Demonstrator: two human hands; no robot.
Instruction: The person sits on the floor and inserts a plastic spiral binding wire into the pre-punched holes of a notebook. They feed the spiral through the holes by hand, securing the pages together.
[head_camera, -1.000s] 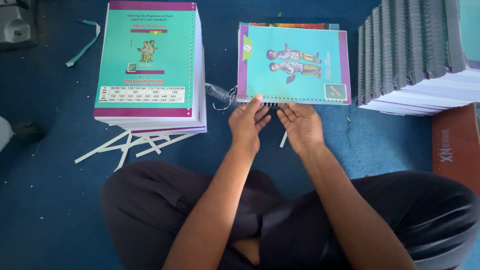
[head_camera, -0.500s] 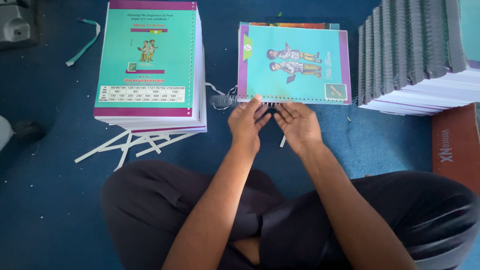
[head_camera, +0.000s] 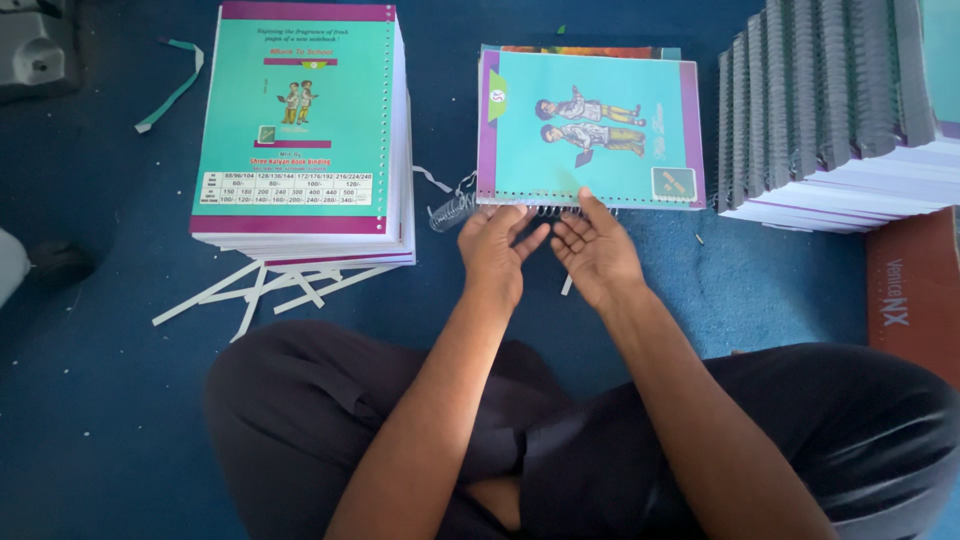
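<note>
Both hands, left hand (head_camera: 492, 245) and right hand (head_camera: 598, 250), pinch the wire spiral (head_camera: 470, 205) at the notebook (head_camera: 590, 130) near edge; better feed it hole by hole, keeping the cover flat on the floor (head_camera: 120, 400).

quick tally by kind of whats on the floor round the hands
Notebook under the hands: 1
Wire spiral: 1
Stacks of notebooks: 2, left, right
White paper strips pile: 1
Teal strap: 1
Total: 6

Both bare forearms reach forward from crossed legs; left hand (head_camera: 493, 245) and right hand (head_camera: 597, 252) sit close together, palms down, fingers curled and working at their tips
</note>
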